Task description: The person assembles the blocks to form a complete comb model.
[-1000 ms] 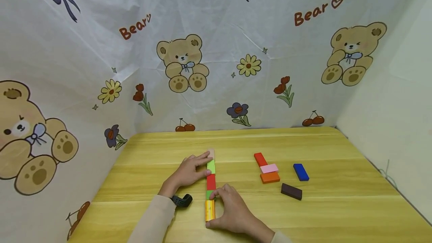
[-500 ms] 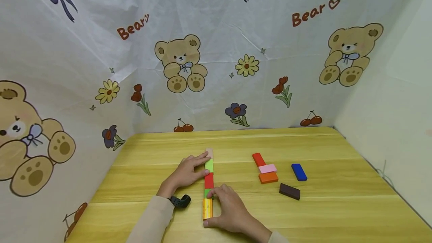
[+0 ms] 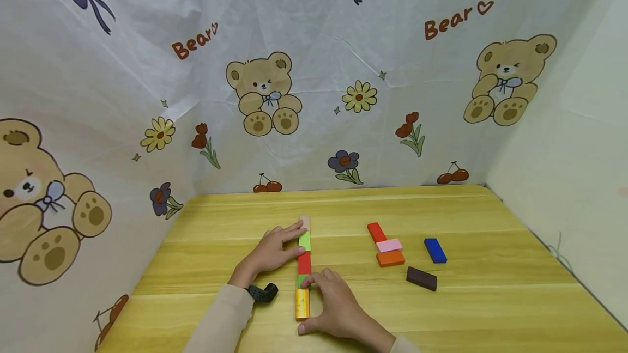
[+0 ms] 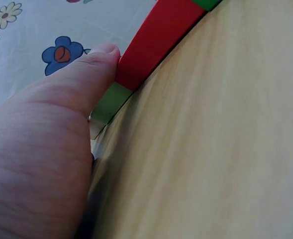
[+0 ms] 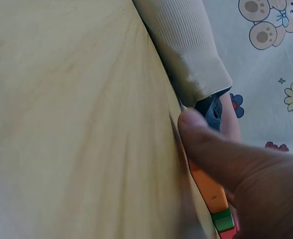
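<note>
Blocks (image 3: 305, 263) lie end to end in one straight row on the table (image 3: 221, 211), the yellow-orange block (image 3: 302, 304) nearest the person. We see the left hand (image 3: 270, 248) with fingers extended over the row's far part, gripping nothing; we take it as steadying the line. The right hand (image 3: 338, 306) has thumb and index finger spread wide: the index meets the green block (image 3: 301, 280), the thumb sits just beyond the yellow-orange end, perhaps for aligning it. We find no closed pinch. We judge the loose blocks (image 3: 390, 259) lie apart, rightward, leaving working room.
</note>
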`<control>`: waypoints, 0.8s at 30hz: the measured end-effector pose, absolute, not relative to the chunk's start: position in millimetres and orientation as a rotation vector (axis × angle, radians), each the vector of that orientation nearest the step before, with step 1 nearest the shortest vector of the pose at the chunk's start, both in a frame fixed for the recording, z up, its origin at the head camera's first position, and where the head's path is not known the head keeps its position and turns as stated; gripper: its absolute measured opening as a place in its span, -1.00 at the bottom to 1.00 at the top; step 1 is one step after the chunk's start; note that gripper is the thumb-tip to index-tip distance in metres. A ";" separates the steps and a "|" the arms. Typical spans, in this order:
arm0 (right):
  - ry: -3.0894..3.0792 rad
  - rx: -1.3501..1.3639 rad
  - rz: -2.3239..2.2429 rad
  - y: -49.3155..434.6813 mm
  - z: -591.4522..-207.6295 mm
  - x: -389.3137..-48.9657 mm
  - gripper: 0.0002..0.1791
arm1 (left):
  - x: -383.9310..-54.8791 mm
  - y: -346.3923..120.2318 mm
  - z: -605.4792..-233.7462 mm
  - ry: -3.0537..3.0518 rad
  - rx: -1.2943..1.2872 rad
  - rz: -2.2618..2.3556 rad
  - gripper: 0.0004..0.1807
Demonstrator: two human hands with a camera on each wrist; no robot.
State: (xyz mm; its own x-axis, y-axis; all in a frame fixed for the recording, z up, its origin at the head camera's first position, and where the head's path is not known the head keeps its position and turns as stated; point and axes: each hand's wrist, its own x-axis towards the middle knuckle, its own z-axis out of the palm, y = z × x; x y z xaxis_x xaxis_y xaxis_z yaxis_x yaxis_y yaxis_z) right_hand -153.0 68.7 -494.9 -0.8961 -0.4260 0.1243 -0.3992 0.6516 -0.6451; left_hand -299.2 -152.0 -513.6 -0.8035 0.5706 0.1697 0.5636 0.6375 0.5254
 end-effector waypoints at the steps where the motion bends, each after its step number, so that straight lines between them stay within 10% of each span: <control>1: 2.805 -0.703 -1.100 69.4 -494.8 -153.1 -0.18 | -299.0 -152.0 -513.7 2.830 0.982 0.906 -0.31; 24: 2.726 -0.683 -1.270 114.6 -442.1 -166.4 -0.39 | -298.5 -152.1 -513.3 2.828 0.990 0.895 -0.31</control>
